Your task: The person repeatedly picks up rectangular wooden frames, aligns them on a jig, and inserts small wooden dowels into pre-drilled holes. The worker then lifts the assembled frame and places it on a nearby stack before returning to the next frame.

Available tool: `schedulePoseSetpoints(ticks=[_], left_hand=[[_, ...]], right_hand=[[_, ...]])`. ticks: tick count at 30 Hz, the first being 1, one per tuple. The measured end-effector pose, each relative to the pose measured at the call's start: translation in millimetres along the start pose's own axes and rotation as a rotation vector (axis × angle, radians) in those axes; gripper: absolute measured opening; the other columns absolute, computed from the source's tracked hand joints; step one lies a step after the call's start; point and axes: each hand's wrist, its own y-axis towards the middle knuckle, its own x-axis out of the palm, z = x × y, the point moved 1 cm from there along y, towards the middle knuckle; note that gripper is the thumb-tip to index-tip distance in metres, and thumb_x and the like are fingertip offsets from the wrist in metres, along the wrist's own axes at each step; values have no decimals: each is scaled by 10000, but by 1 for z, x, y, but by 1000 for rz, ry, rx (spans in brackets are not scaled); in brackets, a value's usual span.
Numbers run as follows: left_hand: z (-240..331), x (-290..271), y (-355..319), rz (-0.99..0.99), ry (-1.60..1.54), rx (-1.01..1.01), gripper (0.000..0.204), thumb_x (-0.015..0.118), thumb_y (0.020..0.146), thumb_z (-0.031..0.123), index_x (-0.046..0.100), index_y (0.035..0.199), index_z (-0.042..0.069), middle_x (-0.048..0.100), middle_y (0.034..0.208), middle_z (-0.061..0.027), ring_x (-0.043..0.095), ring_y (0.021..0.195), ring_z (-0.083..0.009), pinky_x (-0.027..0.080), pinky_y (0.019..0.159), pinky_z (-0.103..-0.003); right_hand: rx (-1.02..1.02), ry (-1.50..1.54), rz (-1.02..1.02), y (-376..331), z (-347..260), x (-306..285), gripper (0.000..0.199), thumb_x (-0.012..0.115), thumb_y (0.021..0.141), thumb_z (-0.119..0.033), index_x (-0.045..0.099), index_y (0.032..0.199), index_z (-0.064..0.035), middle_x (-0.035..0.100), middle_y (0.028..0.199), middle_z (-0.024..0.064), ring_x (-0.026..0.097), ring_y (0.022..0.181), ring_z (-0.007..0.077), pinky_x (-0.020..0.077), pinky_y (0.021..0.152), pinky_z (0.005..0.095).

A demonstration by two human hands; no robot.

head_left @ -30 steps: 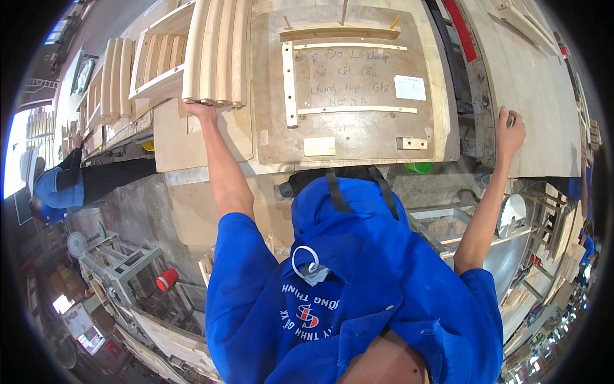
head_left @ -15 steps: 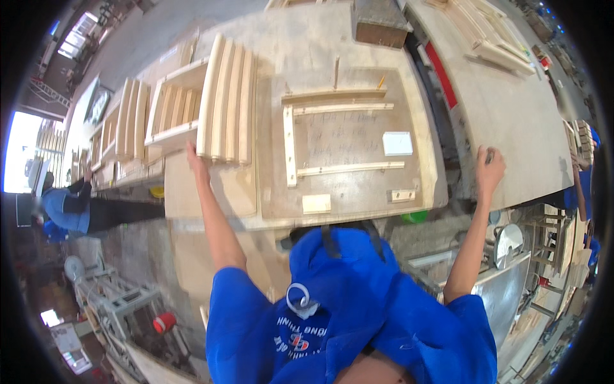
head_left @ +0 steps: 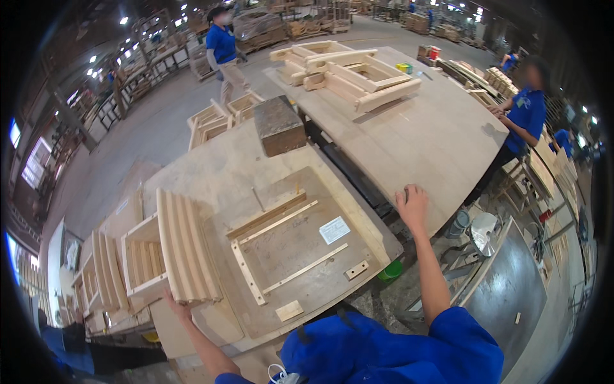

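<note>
My left hand is at the near end of a pale slatted wooden frame, its fingers closed at the lower edge and partly hidden. Beside that hand, a row of curved wooden slats stands along the frame's right side. Over the near edge of the right-hand table, my right hand is curled around something small and dark that I cannot make out. Between my hands lies a brown board with wooden strips fixed on it, a white label and small wood blocks.
A heavy block sits at the far corner of my table. Wooden frames are stacked on the right-hand table. A co-worker stands at its right side, another person farther off. A green bucket is below the table edge.
My view has tilted up and turned right, bringing in the far hall and co-workers. My right hand is now farther over the right-hand table. My left hand stays at the wooden frame.
</note>
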Motion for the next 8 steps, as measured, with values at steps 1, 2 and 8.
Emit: schedulePoseSetpoints(ticks=[1, 2, 8], left_hand=[[7, -22, 5, -34, -50, -30, 653, 414, 966, 535, 318, 1474, 136, 356, 1485, -97, 397, 1335, -289, 349, 1084, -450], [11, -22, 9, -75, -106, -68, 668, 406, 967, 542, 305, 1480, 125, 325, 1508, -100, 375, 1354, -287, 341, 1093, -440], [8, 2, 6, 61, -143, -35, 768, 448, 942, 581, 215, 1515, 126, 302, 1531, -90, 339, 1392, -250, 330, 1112, -399]], right_hand=[[-12, 13, 18, 0, -5, 8, 302, 635, 855, -282, 590, 1001, -21, 591, 1041, 167, 523, 1033, 356, 398, 889, 466], [-24, 14, 40, -1, -6, 14, 294, 631, 859, -282, 590, 995, -24, 596, 1019, 159, 525, 1017, 352, 398, 885, 461], [-22, -12, 56, -4, -2, 14, 293, 624, 868, -281, 589, 1012, -28, 596, 1032, 151, 524, 1030, 341, 395, 898, 457]])
